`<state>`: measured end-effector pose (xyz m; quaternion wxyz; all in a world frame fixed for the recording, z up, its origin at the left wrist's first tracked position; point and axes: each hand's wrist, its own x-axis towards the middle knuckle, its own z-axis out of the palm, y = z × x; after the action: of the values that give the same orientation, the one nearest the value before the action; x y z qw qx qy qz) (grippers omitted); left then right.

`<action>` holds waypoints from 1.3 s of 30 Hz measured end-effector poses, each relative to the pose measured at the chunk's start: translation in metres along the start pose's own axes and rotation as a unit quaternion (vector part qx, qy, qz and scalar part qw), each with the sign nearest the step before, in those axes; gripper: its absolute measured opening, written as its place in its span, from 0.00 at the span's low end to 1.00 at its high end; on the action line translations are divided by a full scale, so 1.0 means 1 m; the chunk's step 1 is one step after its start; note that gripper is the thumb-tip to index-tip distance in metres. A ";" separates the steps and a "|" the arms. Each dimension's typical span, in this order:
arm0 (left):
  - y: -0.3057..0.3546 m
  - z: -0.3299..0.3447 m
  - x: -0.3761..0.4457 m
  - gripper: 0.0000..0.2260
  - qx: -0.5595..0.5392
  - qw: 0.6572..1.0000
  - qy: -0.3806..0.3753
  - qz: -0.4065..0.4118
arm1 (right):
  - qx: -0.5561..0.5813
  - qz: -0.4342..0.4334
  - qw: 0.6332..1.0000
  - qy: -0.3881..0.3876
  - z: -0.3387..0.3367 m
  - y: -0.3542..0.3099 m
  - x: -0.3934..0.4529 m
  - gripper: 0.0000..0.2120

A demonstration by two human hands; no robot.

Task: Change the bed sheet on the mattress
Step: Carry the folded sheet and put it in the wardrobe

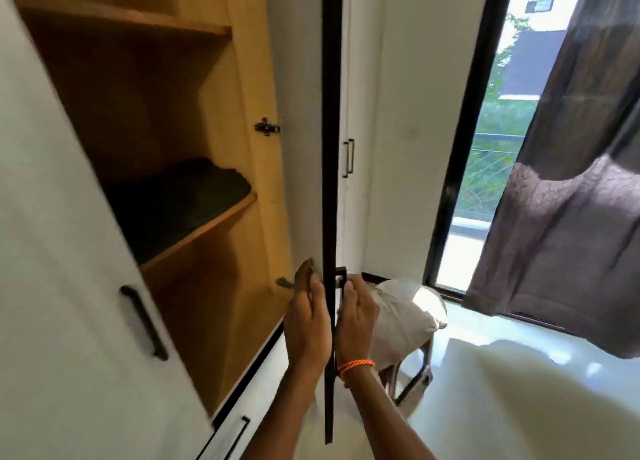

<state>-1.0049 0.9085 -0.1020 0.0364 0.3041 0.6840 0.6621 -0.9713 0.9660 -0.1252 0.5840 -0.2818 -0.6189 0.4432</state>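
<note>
Hands meet at the dark edge of the open cupboard door (331, 182), near 6 o'clock. The left hand (306, 317) rests on the inner side with fingers mostly straight. The right hand (356, 316) curls round the door handle (341, 281) on the outer side. A dark folded sheet (183, 200) lies on the middle shelf (201, 233), toward 9 o'clock. It looks soft, floppy and light. Sliding both hands under the folds would probably keep it neat.

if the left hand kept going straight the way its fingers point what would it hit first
Probably the inner face of the open wardrobe door: the left hand points up along its edge, fingertips already at it. Depth is unclear; slightly left, it could meet the lower hinge instead.
</note>
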 end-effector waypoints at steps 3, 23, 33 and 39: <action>-0.005 -0.057 -0.003 0.26 0.069 0.996 0.055 0.030 | -0.004 -0.002 0.999 -0.053 0.039 -0.018 -0.038 0.15; -0.035 -0.191 0.060 0.21 0.414 0.879 0.237 -0.016 | -0.199 -0.032 0.934 -0.296 0.183 -0.024 -0.076 0.08; -0.054 -0.185 0.062 0.13 0.386 0.887 0.254 -0.027 | -0.172 -0.047 0.917 -0.356 0.212 -0.025 -0.071 0.07; -0.055 -0.176 0.061 0.10 0.336 0.903 0.268 -0.027 | -0.170 -0.049 0.908 -0.379 0.213 -0.020 -0.065 0.06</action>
<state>-1.1541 0.7848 -0.1108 -0.2345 0.0905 0.8578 0.4483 -1.1644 0.8543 -0.1226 0.2701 -0.1569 -0.8727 0.3752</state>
